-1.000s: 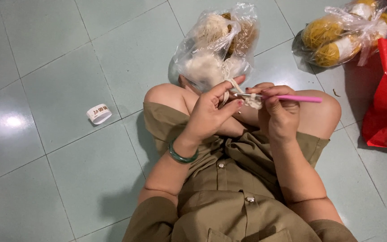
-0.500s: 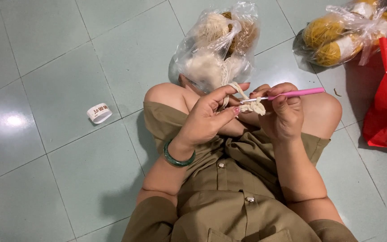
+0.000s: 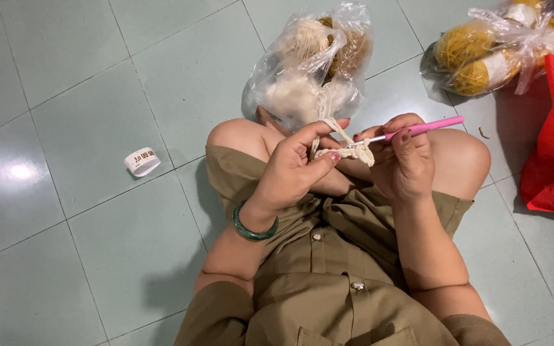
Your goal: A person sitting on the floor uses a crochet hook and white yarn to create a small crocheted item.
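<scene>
Right hand point(image 3: 408, 166) grips pink crochet hook point(image 3: 424, 128); left hand point(image 3: 296, 170) pinches cream yarn point(image 3: 354, 152)

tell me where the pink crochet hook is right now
In the head view, right of centre, the pink crochet hook sits in the right hand, its tip meeting the cream yarn piece by the left hand.

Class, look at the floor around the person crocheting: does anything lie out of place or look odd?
A loose white paper band lies alone on the floor tiles, left of the knees, away from the yarn bags. Nothing looks spilled or damaged.
</scene>
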